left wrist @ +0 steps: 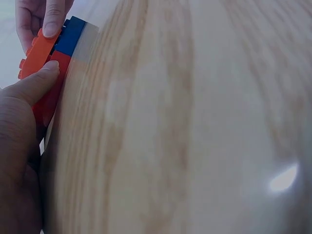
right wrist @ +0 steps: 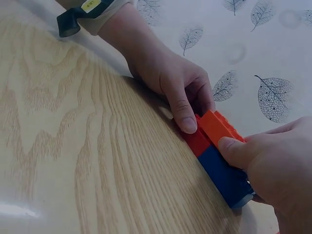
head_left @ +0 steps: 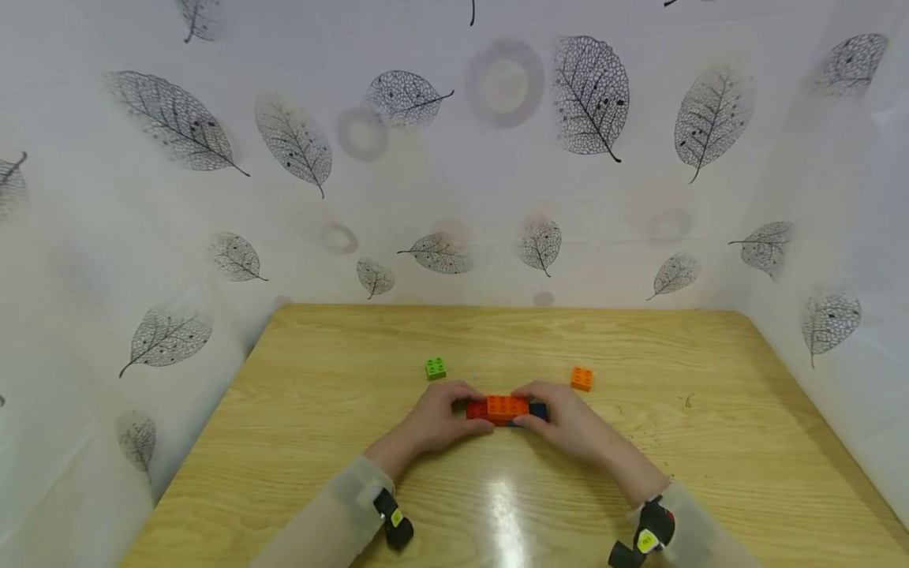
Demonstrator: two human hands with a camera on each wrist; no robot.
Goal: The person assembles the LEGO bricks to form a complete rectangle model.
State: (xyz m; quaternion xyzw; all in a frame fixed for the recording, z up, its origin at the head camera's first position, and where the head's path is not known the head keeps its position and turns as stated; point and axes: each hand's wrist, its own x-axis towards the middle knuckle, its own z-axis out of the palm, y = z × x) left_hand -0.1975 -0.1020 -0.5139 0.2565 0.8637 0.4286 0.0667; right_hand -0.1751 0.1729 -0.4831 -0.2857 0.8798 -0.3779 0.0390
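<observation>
A long orange brick (head_left: 507, 406) sits across a red brick (right wrist: 197, 144) and a dark blue brick (right wrist: 222, 175), which stand end to end on the table. My left hand (head_left: 439, 416) grips the red brick from the left, thumb on its near side. From the right, my right hand (head_left: 568, 418) pinches the orange brick, its thumb on the near side in the right wrist view. Studs show along the top of the orange brick in the head view. Part of the blue brick is hidden behind the right thumb and fingers.
Behind the left hand lies a small green brick (head_left: 435, 368). A small orange brick (head_left: 581, 379) lies behind the right hand. The wooden table (head_left: 341, 347) meets a white leaf-patterned curtain (head_left: 454, 181) at its back edge.
</observation>
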